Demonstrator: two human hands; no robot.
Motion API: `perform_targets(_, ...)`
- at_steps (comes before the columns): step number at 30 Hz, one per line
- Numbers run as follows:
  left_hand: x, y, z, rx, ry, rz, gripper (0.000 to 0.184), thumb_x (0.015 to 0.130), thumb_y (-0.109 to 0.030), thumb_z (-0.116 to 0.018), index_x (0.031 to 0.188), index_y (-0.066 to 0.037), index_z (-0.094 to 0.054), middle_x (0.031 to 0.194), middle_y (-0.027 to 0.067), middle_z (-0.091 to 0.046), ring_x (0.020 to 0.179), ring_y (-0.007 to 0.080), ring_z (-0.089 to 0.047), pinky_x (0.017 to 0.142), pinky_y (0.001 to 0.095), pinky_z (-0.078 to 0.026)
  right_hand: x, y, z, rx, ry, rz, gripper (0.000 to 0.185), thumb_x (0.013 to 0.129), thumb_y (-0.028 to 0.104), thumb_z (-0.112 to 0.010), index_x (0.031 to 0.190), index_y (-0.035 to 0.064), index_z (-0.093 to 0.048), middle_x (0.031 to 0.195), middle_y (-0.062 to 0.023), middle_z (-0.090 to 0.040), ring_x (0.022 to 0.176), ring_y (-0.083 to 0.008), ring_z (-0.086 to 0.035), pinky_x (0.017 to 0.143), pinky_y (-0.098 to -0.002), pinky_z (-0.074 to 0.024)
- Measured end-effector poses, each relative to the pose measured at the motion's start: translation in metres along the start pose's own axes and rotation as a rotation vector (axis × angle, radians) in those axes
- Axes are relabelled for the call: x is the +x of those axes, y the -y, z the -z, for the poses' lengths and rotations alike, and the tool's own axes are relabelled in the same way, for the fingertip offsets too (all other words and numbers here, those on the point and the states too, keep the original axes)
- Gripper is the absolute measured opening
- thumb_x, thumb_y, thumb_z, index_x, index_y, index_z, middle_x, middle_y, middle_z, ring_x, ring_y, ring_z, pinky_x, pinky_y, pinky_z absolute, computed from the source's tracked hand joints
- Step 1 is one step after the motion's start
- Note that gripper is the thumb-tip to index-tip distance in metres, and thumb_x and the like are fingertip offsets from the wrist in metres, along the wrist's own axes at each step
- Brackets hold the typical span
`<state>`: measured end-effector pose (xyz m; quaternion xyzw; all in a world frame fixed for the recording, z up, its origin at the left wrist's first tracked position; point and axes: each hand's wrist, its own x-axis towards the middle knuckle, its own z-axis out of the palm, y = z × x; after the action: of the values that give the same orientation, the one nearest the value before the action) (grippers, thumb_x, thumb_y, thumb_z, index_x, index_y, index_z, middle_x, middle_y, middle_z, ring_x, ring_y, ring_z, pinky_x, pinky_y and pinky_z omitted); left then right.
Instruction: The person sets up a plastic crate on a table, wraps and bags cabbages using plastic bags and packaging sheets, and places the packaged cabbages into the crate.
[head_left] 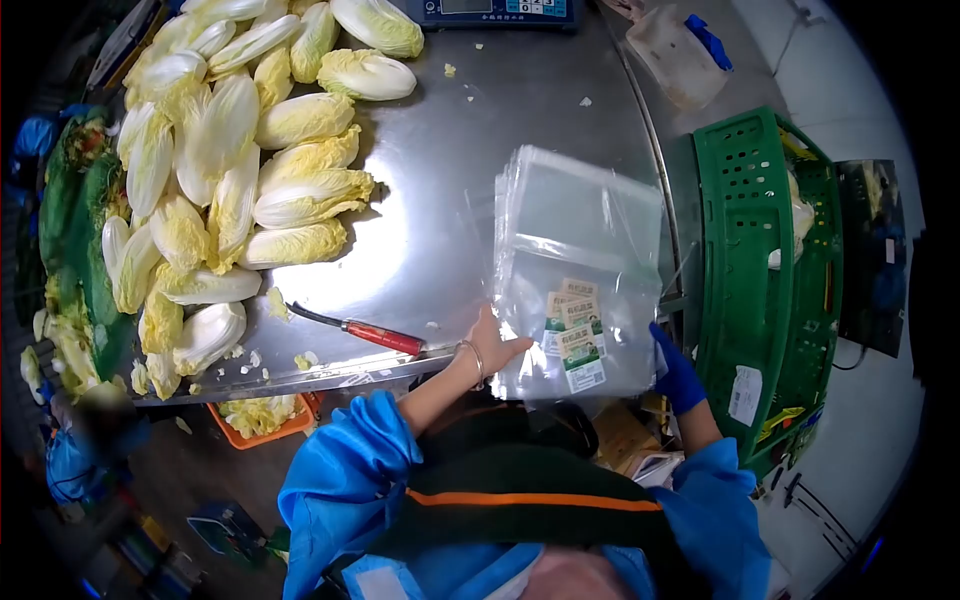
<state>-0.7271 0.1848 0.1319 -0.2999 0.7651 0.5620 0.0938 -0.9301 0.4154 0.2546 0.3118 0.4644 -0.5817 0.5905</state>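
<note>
A stack of clear plastic bags [577, 225] lies over the front edge of the steel table, with several printed labels [581, 345] showing on its lower part. At the stack's lower left edge is my left hand [487, 348], bare and with a bracelet at the wrist, its thumb on top and the other fingers partly hidden. On the opposite edge, my right hand [680, 375] in a blue glove grips the bags from the side. A curved knife with a red handle [383, 337] rests on the table to the left of my left hand.
Napa cabbages [225, 130] are heaped on the table's [440, 130] left side. A scale [490, 10] stands at the back. Green crates [740, 290] are on the right, and an orange basket [265, 435] of leaves sits below the front edge.
</note>
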Motion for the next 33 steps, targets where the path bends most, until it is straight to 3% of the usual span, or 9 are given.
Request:
perform_targets(6, 0.015, -0.064, 0.036, -0.563, -0.012, 0.246, 0.055, 0.079, -0.032, -0.065, 0.12, 0.001, -0.049, 0.108, 0.0177, -0.058, 0.1, 0.0268, -0.056, 0.084, 0.0358, -0.045, 0.013, -0.016, 0.002, -0.939, -0.283, 0.672, 0.045, 0.083, 0.032, -0.062, 0.116, 0.0028, -0.056, 0.105, -0.0067, -0.058, 0.085, -0.0163, -0.056, 0.071, -0.0295, -0.0472)
perform_targets(11, -0.052, -0.291, 0.15, -0.165, -0.496, -1.04, 0.024, 0.08, -0.021, -0.058, 0.091, 0.001, -0.06, 0.069, 0.0147, -0.063, 0.051, 0.0214, -0.06, 0.045, 0.0335, -0.049, -0.122, 0.076, -0.012, -1.2, -0.353, 1.506, 0.042, 0.085, 0.027, -0.059, 0.119, 0.0034, -0.054, 0.107, -0.0077, -0.058, 0.088, -0.0163, -0.055, 0.076, -0.0304, -0.0464)
perform_targets(13, -0.104, -0.345, 0.153, -0.116, -0.613, -1.451, 0.024, 0.081, -0.02, -0.057, 0.096, -0.001, -0.058, 0.076, 0.0157, -0.062, 0.059, 0.024, -0.06, 0.051, 0.0346, -0.049, -0.2, 0.096, -0.022, -1.007, -0.407, 1.708, 0.041, 0.085, 0.026, -0.058, 0.119, 0.0031, -0.054, 0.107, -0.0078, -0.058, 0.088, -0.0162, -0.055, 0.077, -0.0306, -0.0461)
perform_targets(18, -0.148, -0.388, 0.101, -0.129, -0.55, -1.635, 0.029, 0.084, -0.018, -0.053, 0.109, -0.004, -0.053, 0.092, 0.0181, -0.06, 0.078, 0.0304, -0.059, 0.066, 0.0373, -0.049, -0.275, 0.081, -0.018, -0.776, -0.511, 2.253, 0.039, 0.087, 0.023, -0.056, 0.12, 0.0025, -0.053, 0.107, -0.0079, -0.058, 0.09, -0.0159, -0.055, 0.08, -0.0312, -0.0451)
perform_targets(21, -0.156, -0.297, 0.038, -0.44, -0.496, -1.288, 0.034, 0.085, -0.017, -0.051, 0.117, -0.005, -0.049, 0.101, 0.0196, -0.059, 0.089, 0.0343, -0.059, 0.075, 0.0389, -0.049, -0.164, 0.024, 0.061, -1.078, -0.617, 2.047, 0.037, 0.087, 0.021, -0.054, 0.12, 0.0022, -0.053, 0.108, -0.008, -0.058, 0.09, -0.0158, -0.055, 0.082, -0.0315, -0.0446)
perform_targets(24, -0.156, -0.093, -0.1, -0.713, -0.076, 0.004, 0.044, 0.09, -0.017, -0.047, 0.132, -0.004, -0.039, 0.131, 0.0126, -0.046, 0.122, 0.0236, -0.044, 0.102, 0.0328, -0.033, -0.005, -0.103, 0.203, -1.381, -0.443, 1.104, 0.036, 0.088, 0.02, -0.053, 0.12, 0.0018, -0.053, 0.108, -0.0082, -0.058, 0.091, -0.0156, -0.055, 0.084, -0.0318, -0.044)
perform_targets(27, -0.116, 0.085, -0.207, -0.105, -0.418, -0.281, 0.054, 0.085, -0.022, -0.056, 0.134, -0.005, -0.038, 0.126, 0.0104, -0.051, 0.103, 0.0233, -0.053, 0.087, 0.035, -0.044, -0.011, -0.14, 0.201, -0.733, -0.281, 0.821, 0.035, 0.089, 0.018, -0.052, 0.12, 0.0014, -0.052, 0.108, -0.0083, -0.058, 0.092, -0.0154, -0.055, 0.086, -0.0321, -0.0435)
perform_targets(29, -0.185, -0.069, -0.118, -1.082, -0.042, 0.393, 0.041, 0.082, -0.017, -0.059, 0.117, 0.001, -0.049, 0.1, 0.009, -0.06, 0.088, 0.0191, -0.057, 0.079, 0.0348, -0.047, -0.066, -0.111, 0.184, -0.776, -0.276, 0.759, 0.034, 0.09, 0.017, -0.051, 0.12, 0.0012, -0.052, 0.108, -0.0083, -0.058, 0.092, -0.0153, -0.055, 0.087, -0.0323, -0.0431)
perform_targets(33, -0.265, -0.251, -0.037, -0.592, -0.166, -0.998, 0.029, 0.085, -0.015, -0.055, 0.108, 0.001, -0.05, 0.1, 0.0127, -0.057, 0.087, 0.0224, -0.058, 0.07, 0.0315, -0.047, -0.207, -0.04, 0.153, -0.619, -0.386, 1.302, 0.034, 0.089, 0.015, -0.051, 0.12, 0.001, -0.052, 0.108, -0.0082, -0.058, 0.092, -0.0153, -0.054, 0.088, -0.0324, -0.043)
